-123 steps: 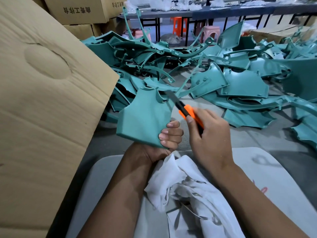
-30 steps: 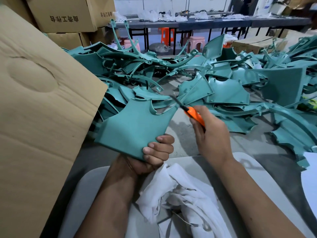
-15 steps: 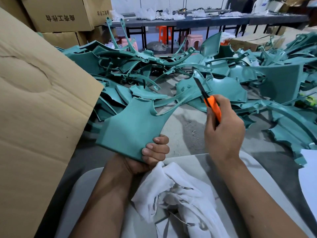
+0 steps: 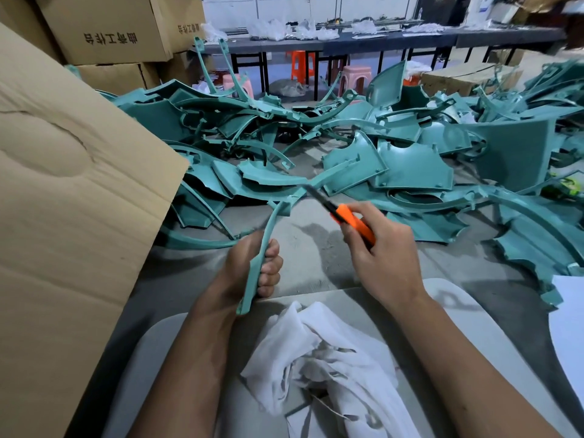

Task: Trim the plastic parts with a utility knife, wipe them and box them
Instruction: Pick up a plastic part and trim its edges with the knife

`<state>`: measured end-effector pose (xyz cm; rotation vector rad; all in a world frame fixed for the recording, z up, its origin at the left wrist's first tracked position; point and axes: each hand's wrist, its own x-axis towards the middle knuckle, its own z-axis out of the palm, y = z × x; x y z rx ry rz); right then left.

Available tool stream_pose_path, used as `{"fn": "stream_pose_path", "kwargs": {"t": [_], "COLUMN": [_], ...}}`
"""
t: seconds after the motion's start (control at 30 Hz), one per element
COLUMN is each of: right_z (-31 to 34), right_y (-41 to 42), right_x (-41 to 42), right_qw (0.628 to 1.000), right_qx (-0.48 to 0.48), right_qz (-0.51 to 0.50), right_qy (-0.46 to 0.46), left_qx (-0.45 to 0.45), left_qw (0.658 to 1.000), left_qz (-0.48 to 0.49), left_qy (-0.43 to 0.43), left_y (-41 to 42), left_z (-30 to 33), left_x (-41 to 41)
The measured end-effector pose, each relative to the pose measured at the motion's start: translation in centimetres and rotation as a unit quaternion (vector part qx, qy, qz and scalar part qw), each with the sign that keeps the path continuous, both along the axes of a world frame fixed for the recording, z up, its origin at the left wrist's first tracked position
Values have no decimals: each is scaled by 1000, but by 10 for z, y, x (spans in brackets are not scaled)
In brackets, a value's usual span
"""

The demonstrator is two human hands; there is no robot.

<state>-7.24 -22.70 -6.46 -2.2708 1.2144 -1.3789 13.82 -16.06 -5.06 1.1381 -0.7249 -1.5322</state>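
One crumpled white cloth rag (image 4: 328,358) is seen nearest, lying on a pale grey rounded board (image 4: 448,314) at the bottom edge of the view. Just beyond the board's far edge, two bare hands are raised over the grey concrete floor (image 4: 309,229). One thin, curved teal plastic part (image 4: 257,267), seen edge-on, is gripped upright in the left hand (image 4: 249,270), whose fingers are curled round its lower half. One orange-handled utility knife (image 4: 344,216) is clamped in the right hand (image 4: 385,257), fingers wrapped on the handle; its dark blade is pointed up and left, close to the part's upper end, though contact cannot be told. At the left edge a large brown corrugated cardboard flap (image 4: 72,200) blocks the view of the floor behind it. Farther off, a tangled heap of matte teal plastic parts (image 4: 395,159), too many to count, is spread across the floor. Beyond it, stacked printed cardboard boxes (image 4: 117,30), three plastic stools (image 4: 357,75) and long dark tables (image 4: 379,39) are seen.
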Motion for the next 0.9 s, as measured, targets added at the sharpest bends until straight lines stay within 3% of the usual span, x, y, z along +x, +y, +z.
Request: {"fn": "stream_pose_path", "kwargs": {"t": [0.1, 0.2, 0.37, 0.5, 0.57, 0.63, 0.7, 0.77, 0.9], "right_z": [-2, -4, -2, 2, 2, 1, 0, 0, 3], "right_y": [-6, -8, 1, 2, 1, -2, -5, -9, -11], "right_x": [-2, -5, 3, -1, -3, -4, -4, -6, -10], "right_qw": [995, 992, 999, 984, 988, 997, 997, 992, 987], "right_qx": [-14, 4, 4, 72, 56, 20, -5, -11, -24], "right_qz": [-95, -125, 25, 159, 141, 55, -36, -97, -135], "right_qy": [-34, -15, 22, -19, -43, -53, -61, -75, -83], "left_qx": [3, 13, 9, -2, -50, -81, -87, -78, -48], "left_qw": [997, 994, 993, 988, 964, 942, 944, 968, 992], "left_qz": [36, 37, 38, 59, 99, 131, 122, 92, 30], "left_qy": [-74, -103, -110, -140, -243, -299, -293, -222, -109], "left_y": [1, -2, 2, -4, -5, -2, 0, 1, 0], "left_z": [-1, -1, 3, 1, -3, -4, -3, 4, 12], "left_x": [-5, -7, -11, -4, 1, 5, 5, 1, -7]}}
